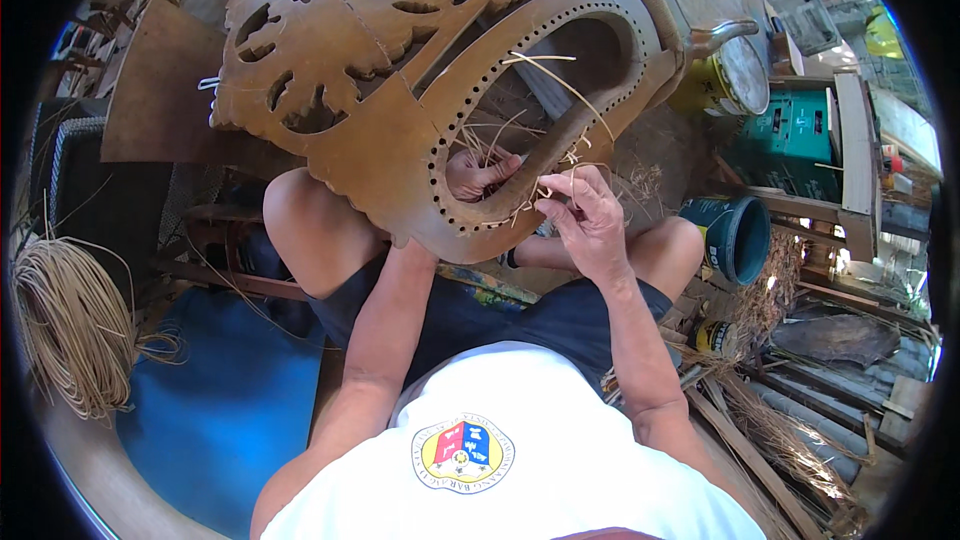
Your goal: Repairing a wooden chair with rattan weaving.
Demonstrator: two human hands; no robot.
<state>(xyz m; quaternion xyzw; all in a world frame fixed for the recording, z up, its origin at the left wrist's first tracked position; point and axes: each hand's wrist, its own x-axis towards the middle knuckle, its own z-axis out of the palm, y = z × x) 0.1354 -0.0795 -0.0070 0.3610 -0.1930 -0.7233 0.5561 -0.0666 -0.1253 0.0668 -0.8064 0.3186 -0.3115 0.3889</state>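
Observation:
A carved brown wooden furniture frame (390,140) lies across my lap, with a long rounded opening edged by small drilled holes. At the opening's lower right rim, my right hand (588,215) pinches a thin cane strand (548,180) between thumb and fingers. Short cane ends and loops stick out of the holes beside it. My left hand (480,175) reaches under the frame and shows through the opening, its thumb and fingers closed around cane strands; the frame hides part of it. A longer pale strand (570,90) arches across the opening from its upper part.
A large coil of cane (75,325) sits at the left beside a blue sheet (215,400). To the right stand a dark green bucket (740,240), a yellow can (725,80) and a green crate (790,135). Wood strips and cane scraps (770,430) litter the lower right.

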